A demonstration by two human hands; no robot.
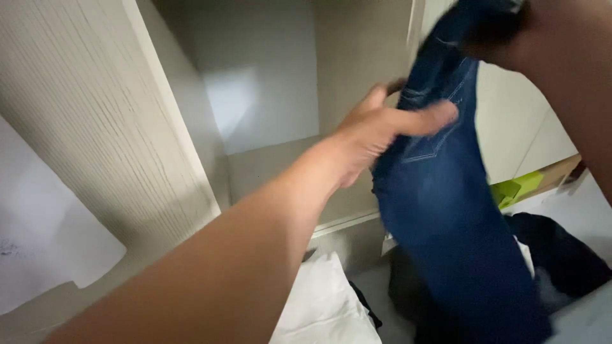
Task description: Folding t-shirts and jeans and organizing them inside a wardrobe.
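head view: my left hand [376, 130] nearest, fingers pinching the dark blue jeans [446, 210] at the waist | right hand [503, 32] grips their top, closed | jeans hang before the empty wardrobe shelf [268, 169], not yet on it | white cloth [325, 306] below

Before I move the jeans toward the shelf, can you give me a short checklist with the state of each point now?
1. Left hand grips the jeans at the waist part: ok.
2. Right hand holds the top of the jeans: ok, though it is partly out of view.
3. Shelf in the wardrobe has free room: ok.
4. Jeans are folded flat: not ok, they hang down loose.
5. Jeans hang free of the dark clothes below: cannot tell.
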